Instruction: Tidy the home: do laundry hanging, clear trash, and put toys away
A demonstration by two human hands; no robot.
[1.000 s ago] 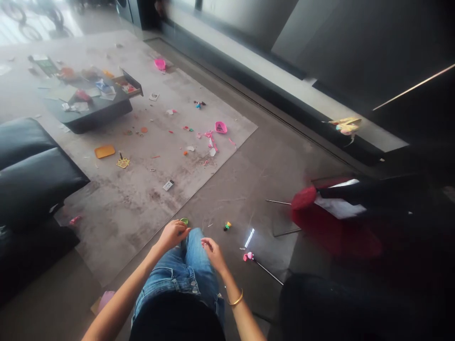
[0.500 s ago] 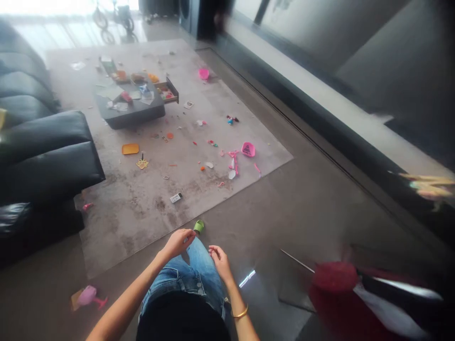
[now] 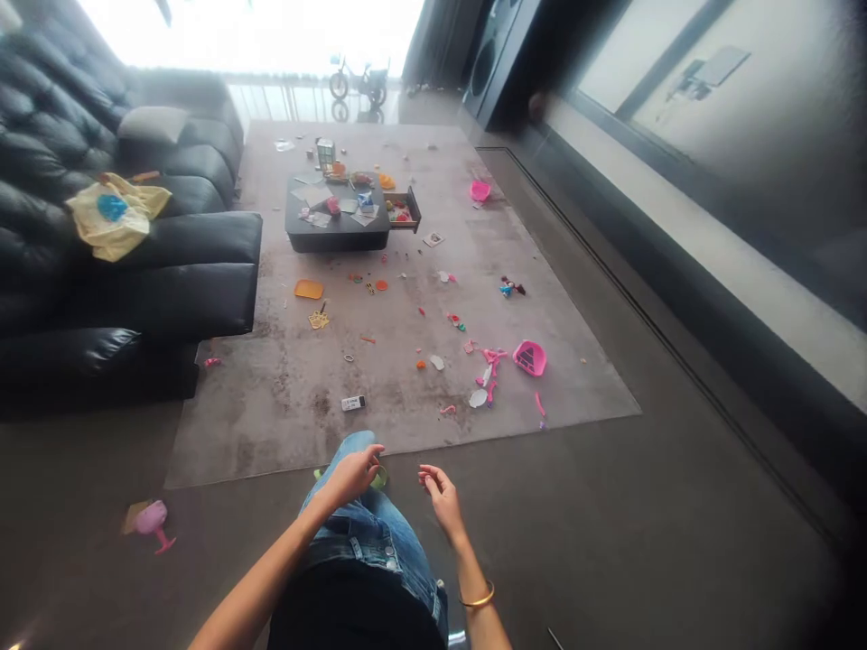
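The right hand (image 3: 443,501) is being held loosely open, the closure of the left hand (image 3: 353,476) is being hidden, and the remote (image 3: 353,403) beyond both on the rug (image 3: 399,406) is seemingly not being grasped, a lower reach being needed.

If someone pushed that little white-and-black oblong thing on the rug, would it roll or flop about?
Probably neither. The white-and-black oblong thing looks stiff, judging by its straight edges. Lying flat, it seems unlikely to roll or tip. The rug beneath it may drag slightly against a push.
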